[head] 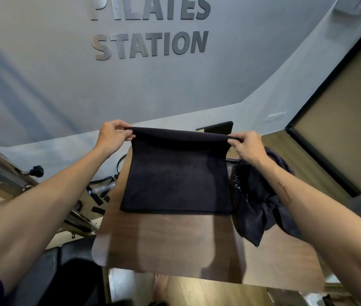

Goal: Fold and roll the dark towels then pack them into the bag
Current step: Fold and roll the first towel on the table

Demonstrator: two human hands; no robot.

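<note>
the far left corner of a dark towel point(176, 173) is pinched between thumb and curled fingers of the left hand point(112, 136), and the far right corner is pinched the same way by the right hand point(249, 146). the far edge is held lifted and stretched between the two hands, while the near part of the towel is laid flat on a brown wooden table point(175, 244). a second dark towel point(261, 199) is seen crumpled on the table just right of the first, partly hidden under the right forearm. raised lettering point(151, 44) reading "station" is mounted on the grey wall beyond.
</note>
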